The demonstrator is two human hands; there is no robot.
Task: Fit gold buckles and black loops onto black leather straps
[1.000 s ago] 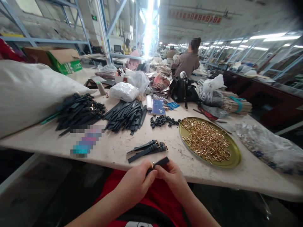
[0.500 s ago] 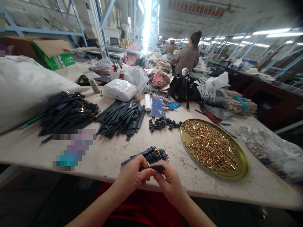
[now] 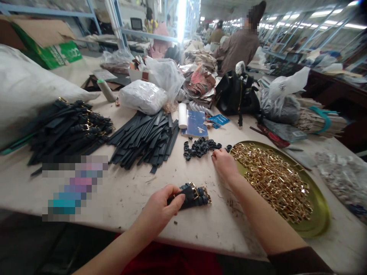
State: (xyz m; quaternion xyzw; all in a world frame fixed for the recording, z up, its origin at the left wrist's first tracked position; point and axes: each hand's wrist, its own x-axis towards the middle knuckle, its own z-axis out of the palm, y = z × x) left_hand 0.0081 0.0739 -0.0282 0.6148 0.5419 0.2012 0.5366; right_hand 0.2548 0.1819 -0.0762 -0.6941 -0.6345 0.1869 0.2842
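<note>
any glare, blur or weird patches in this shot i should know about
In the head view, the light tube flares white at top centre and the gold buckles glint; the head view also looks smeared at the plastic bag on the right and soft in the far background; in the head view, blocky pixels hide a patch over the table at left.

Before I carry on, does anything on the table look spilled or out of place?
One small dark bit lies alone on the tabletop near the left hand. It looks stray, since the dark straps and loops lie in groups. Nothing looks clearly damaged.
</note>
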